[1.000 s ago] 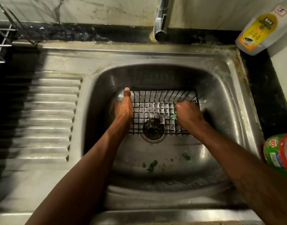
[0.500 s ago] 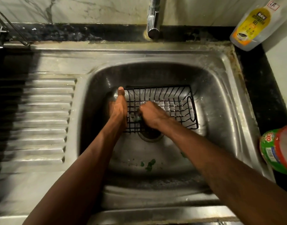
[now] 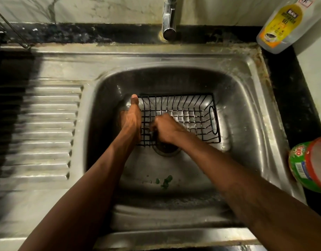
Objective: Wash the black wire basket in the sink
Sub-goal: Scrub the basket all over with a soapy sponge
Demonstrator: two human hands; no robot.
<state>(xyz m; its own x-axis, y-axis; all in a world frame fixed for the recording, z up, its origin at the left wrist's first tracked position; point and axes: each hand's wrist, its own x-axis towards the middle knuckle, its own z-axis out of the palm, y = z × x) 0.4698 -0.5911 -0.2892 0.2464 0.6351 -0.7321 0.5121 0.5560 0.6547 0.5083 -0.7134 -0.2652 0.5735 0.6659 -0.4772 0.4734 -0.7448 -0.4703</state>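
The black wire basket [image 3: 190,115] lies in the bowl of the steel sink [image 3: 243,98], over the drain. My left hand [image 3: 130,118] grips the basket's left end, thumb pointing up along its rim. My right hand [image 3: 167,128] is inside the basket near its left side, fingers curled round a small scrubber that is almost wholly hidden under the hand. The basket's right end, with its oval handle loop, is uncovered.
The tap [image 3: 169,19] hangs above the bowl's back edge, with no water visibly running. A dish gel bottle [image 3: 283,24] leans at the back right. A green and red tub [image 3: 310,165] sits on the right counter. The ribbed drainboard [image 3: 47,127] lies left. Green bits [image 3: 167,180] lie on the sink floor.
My right hand moved from the basket's right side across to its left side, beside my left hand. The left hand kept its hold.
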